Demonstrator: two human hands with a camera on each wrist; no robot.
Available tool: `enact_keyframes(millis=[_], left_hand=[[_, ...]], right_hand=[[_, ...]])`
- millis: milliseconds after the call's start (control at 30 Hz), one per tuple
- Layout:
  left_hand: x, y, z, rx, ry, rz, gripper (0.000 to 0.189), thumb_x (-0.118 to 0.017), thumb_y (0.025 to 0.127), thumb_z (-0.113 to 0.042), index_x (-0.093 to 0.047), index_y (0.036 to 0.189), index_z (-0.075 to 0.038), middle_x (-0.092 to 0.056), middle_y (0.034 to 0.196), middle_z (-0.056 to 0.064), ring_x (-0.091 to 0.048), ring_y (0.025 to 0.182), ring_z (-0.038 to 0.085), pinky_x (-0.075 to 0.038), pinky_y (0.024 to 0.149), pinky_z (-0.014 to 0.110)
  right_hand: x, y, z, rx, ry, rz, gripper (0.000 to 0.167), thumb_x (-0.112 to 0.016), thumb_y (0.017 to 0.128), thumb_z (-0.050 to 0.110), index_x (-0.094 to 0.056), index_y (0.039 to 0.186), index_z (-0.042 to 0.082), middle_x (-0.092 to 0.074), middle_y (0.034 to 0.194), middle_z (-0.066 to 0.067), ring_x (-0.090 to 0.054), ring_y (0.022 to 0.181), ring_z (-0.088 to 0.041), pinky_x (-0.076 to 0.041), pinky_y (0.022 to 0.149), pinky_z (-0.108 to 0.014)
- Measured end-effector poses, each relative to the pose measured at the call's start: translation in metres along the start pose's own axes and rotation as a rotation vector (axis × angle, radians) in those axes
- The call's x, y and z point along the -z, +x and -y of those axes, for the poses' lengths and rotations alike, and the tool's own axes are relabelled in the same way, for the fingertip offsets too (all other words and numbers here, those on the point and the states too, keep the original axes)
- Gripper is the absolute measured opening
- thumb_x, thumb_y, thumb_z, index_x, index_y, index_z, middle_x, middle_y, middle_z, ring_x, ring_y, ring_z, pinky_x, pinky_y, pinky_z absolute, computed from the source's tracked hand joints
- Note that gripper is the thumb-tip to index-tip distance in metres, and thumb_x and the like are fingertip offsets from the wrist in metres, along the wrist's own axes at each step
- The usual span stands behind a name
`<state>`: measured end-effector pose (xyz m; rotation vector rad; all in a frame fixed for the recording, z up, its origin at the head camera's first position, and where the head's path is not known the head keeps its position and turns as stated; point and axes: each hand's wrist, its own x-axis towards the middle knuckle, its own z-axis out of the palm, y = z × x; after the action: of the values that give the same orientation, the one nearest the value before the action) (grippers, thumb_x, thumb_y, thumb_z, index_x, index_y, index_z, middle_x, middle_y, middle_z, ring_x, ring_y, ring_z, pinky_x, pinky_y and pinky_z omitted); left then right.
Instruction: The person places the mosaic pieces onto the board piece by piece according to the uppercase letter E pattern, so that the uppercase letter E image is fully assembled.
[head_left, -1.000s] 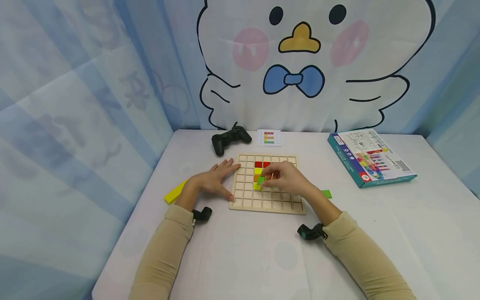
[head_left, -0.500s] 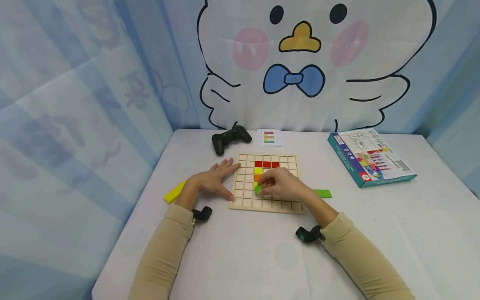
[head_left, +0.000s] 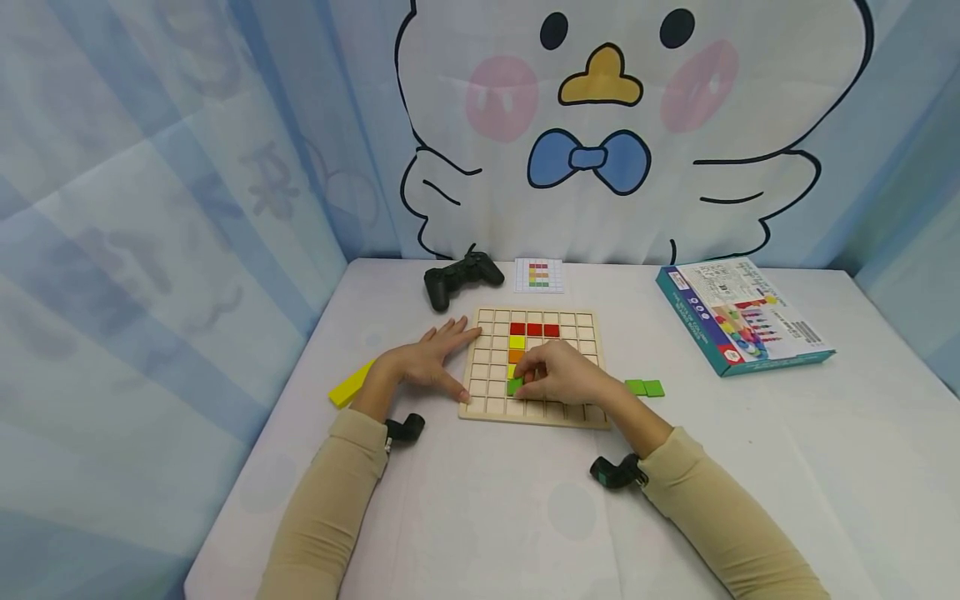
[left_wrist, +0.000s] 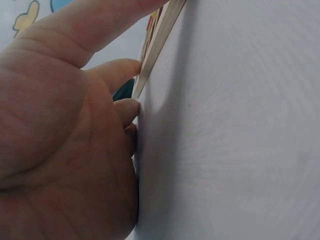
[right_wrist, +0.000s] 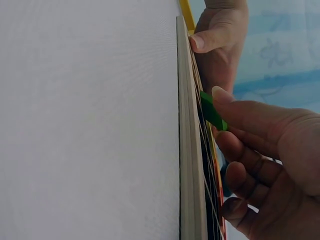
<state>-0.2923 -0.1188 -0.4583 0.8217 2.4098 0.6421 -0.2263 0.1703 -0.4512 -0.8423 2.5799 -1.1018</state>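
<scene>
A wooden grid board (head_left: 491,406) lies on the table. On it sit red tiles (head_left: 534,330) in a row, with a yellow tile (head_left: 517,342) and an orange tile (head_left: 516,356) below their left end. My right hand (head_left: 566,372) pinches a green tile (right_wrist: 213,114) between thumb and fingers. In the right wrist view that tile is tilted, its lower edge at the board. Fingers spread, my left hand (head_left: 427,363) touches the board's left edge with thumb and a fingertip. The right hand hides part of the grid.
Two green tiles (head_left: 645,388) lie right of the board. A yellow bar-shaped piece (head_left: 349,384) is beside the left wrist. Toward the back are a black game controller (head_left: 462,277), a pattern card (head_left: 538,276) and a teal box (head_left: 742,312).
My right hand has moved down the column toward the front with the green tile, uncovering the red row and the loose green tiles. The left hand stays where it was.
</scene>
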Motion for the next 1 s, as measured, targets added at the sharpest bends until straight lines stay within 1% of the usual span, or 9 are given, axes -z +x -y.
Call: enact_keyframes(millis=[233,433,500,633,667,800,900,1000], left_hand=[[-0.001,0.000,0.002,-0.016,0.009,-0.002,0.124,-0.089,0.075,-0.054,-0.012,0.169,-0.030,0.011,0.176,0.003,0.015,0.163,0.024,0.009,0.131,0.052],[0.000,-0.001,0.001,-0.013,0.012,0.000,0.123,-0.089,0.076,-0.053,-0.011,0.169,-0.030,0.011,0.176,0.003,0.016,0.163,0.023,0.010,0.131,0.052],[0.000,-0.001,0.000,-0.012,0.010,0.000,0.124,-0.089,0.076,-0.054,-0.011,0.169,-0.030,0.011,0.176,0.003,0.016,0.163,0.023,0.010,0.131,0.052],[-0.001,0.000,0.000,-0.010,0.011,-0.001,0.124,-0.089,0.075,-0.054,-0.012,0.169,-0.030,0.011,0.177,0.003,0.015,0.163,0.023,0.010,0.131,0.052],[-0.001,0.000,0.000,-0.010,0.010,-0.001,0.124,-0.089,0.075,-0.053,-0.012,0.169,-0.030,0.010,0.177,0.003,0.015,0.163,0.023,0.009,0.131,0.052],[-0.001,-0.001,0.000,-0.006,0.009,-0.001,0.123,-0.089,0.075,-0.053,-0.013,0.169,-0.030,0.010,0.177,0.003,0.015,0.163,0.023,0.009,0.131,0.052],[0.000,-0.001,0.000,-0.006,0.004,0.002,0.124,-0.090,0.075,-0.052,-0.013,0.169,-0.029,0.011,0.177,0.003,0.015,0.163,0.023,0.010,0.131,0.051],[0.000,0.000,0.000,-0.007,0.001,0.003,0.124,-0.090,0.075,-0.052,-0.012,0.169,-0.029,0.011,0.177,0.003,0.015,0.163,0.023,0.010,0.131,0.051]], right_hand=[[-0.001,0.000,0.000,0.013,-0.009,-0.002,0.019,-0.088,0.085,0.021,-0.078,0.096,0.009,-0.066,0.076,0.002,-0.058,0.072,-0.013,-0.049,0.064,-0.022],[-0.001,0.001,0.000,-0.010,-0.027,-0.004,0.020,-0.089,0.083,0.019,-0.078,0.098,0.009,-0.066,0.077,0.003,-0.059,0.074,-0.013,-0.050,0.065,-0.023],[0.001,0.000,0.001,-0.023,-0.031,-0.014,0.023,-0.089,0.083,0.019,-0.078,0.101,0.009,-0.067,0.080,0.004,-0.060,0.076,-0.014,-0.051,0.067,-0.023],[0.010,-0.003,0.005,-0.034,-0.039,-0.053,0.028,-0.087,0.086,0.022,-0.079,0.109,0.009,-0.069,0.088,0.003,-0.059,0.080,-0.017,-0.050,0.070,-0.027],[0.013,-0.005,0.007,-0.035,-0.042,-0.064,0.030,-0.086,0.086,0.023,-0.079,0.112,0.009,-0.071,0.092,0.002,-0.058,0.083,-0.018,-0.049,0.071,-0.027],[0.024,-0.009,0.007,-0.013,-0.043,-0.094,0.034,-0.085,0.088,0.023,-0.078,0.117,0.008,-0.074,0.103,-0.005,-0.055,0.087,-0.020,-0.047,0.074,-0.029],[0.033,-0.012,0.005,-0.005,-0.044,-0.122,0.034,-0.086,0.087,0.021,-0.078,0.117,0.007,-0.074,0.103,-0.007,-0.055,0.086,-0.021,-0.047,0.072,-0.028],[0.043,-0.017,0.004,-0.032,-0.044,-0.149,0.034,-0.086,0.087,0.021,-0.078,0.117,0.007,-0.072,0.099,-0.005,-0.055,0.084,-0.022,-0.047,0.071,-0.028]])
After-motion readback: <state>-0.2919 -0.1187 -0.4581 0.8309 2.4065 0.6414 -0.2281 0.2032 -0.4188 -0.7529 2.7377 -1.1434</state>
